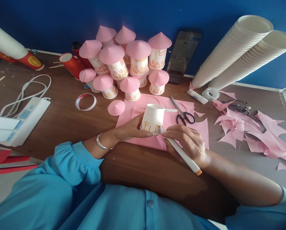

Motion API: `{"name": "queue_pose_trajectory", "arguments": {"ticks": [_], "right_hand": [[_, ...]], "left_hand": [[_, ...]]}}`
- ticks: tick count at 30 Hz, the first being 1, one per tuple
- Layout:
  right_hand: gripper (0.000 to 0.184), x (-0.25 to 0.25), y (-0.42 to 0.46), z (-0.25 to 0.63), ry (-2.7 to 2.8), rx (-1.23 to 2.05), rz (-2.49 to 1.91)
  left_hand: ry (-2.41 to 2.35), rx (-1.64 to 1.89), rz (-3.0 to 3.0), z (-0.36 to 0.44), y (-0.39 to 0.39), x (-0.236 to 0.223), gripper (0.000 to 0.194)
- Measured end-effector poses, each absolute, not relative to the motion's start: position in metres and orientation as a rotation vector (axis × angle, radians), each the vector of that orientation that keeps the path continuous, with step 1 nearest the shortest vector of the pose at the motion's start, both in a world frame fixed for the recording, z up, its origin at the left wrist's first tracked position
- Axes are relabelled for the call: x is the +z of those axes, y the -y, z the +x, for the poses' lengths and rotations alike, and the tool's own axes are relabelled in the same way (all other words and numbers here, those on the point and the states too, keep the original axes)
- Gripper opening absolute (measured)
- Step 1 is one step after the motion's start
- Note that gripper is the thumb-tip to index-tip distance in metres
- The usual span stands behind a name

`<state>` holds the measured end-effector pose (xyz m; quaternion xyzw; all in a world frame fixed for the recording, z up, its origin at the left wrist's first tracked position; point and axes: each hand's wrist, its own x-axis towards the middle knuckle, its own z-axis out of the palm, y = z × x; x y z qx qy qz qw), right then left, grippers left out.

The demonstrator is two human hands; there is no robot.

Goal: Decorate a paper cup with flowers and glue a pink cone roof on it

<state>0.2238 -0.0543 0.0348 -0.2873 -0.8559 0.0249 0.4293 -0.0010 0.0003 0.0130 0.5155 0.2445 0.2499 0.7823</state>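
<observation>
My left hand (131, 128) grips a white paper cup (153, 115) from its left side, with the thumb along the lower edge. Orange and red flower doodles run around the bottom of the cup. In my right hand (187, 142) is a white marker (184, 156) with an orange end, its tip at the drawn band. Behind the cup lie pink paper sheets (139, 110), holding black-handled scissors (181, 112) and another white marker (171, 110). A loose pink paper cone (116, 108) rests left of the cup.
Decorated cups with pink cone roofs (111, 57) stand at the back, beside a phone (184, 57) showing a timer. Tall stacks of paper cups (234, 48) lean at right, near tape (210, 94) and pink scraps (238, 124). A power strip (25, 118) lies left.
</observation>
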Motion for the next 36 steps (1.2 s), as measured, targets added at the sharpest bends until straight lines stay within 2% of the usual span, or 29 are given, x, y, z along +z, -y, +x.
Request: {"name": "queue_pose_trajectory", "arguments": {"ticks": [17,36], "right_hand": [[0.024,0.0328,0.0582,0.2198,2.146,0.108,-0.696],[0.025,0.0361,0.0564,0.2202,2.15,0.059,-0.698]], "left_hand": [[-0.504,0.535,1.089,-0.0004,0.0003,0.011,0.044],[-0.542,0.513,1.15,-0.0005,0.0003,0.0113,0.049]]}}
